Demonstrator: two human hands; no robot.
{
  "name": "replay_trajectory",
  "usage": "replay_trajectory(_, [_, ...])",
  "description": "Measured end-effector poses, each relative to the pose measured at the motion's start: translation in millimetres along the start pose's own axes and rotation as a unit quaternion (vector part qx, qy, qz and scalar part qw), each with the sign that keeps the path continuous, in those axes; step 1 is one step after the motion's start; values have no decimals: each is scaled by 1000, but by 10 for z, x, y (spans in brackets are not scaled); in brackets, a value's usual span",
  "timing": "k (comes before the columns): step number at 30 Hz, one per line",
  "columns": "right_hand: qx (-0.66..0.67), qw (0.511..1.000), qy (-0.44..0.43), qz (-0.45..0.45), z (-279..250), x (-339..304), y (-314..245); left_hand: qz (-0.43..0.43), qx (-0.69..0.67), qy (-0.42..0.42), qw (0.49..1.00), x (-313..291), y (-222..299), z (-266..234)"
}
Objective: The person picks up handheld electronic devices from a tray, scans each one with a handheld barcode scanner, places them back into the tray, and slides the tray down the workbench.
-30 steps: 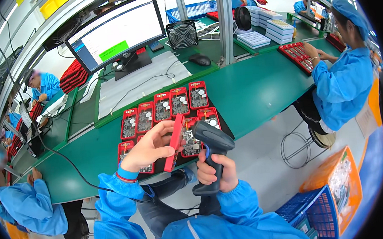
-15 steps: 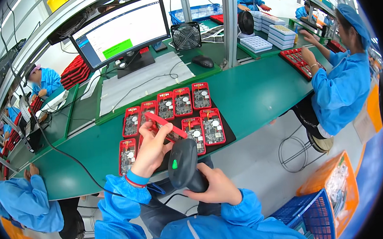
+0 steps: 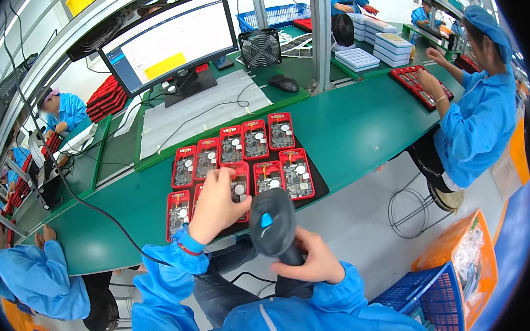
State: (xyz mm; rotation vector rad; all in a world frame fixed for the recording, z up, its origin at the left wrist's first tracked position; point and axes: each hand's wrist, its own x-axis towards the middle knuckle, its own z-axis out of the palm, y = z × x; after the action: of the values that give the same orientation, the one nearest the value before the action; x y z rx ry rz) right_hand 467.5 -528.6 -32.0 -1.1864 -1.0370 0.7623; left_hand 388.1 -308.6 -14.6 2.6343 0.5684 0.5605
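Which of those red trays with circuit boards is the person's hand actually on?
The middle tray of the front row: the left hand lies over its near end. The other trays have no hand on them.

Trays mid-frame on my counter, scanner below them.
My left hand [image 3: 214,207] rests on the trays [image 3: 240,161]; my right hand [image 3: 309,264] holds the scanner [image 3: 273,221] lower centre; the monitor [image 3: 170,40] stands behind, upper left.

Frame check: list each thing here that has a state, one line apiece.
Monitor: on, screen lit.
Desk fan: blades look still.
Red trays: flat on the bench, boards face up.
Scanner: gripped, pointing at the trays.
Left hand: resting on a tray.
Right hand: closed around the scanner handle.
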Motion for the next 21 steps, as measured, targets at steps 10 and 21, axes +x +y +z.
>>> replay_trajectory(10, [234, 966, 104, 43, -447, -79, 159, 52, 131, -59, 988, 200, 283, 526])
replay_trajectory(21, [560, 821, 97, 64, -766, 40, 481, 65, -114, 17, 991, 612, 413, 610])
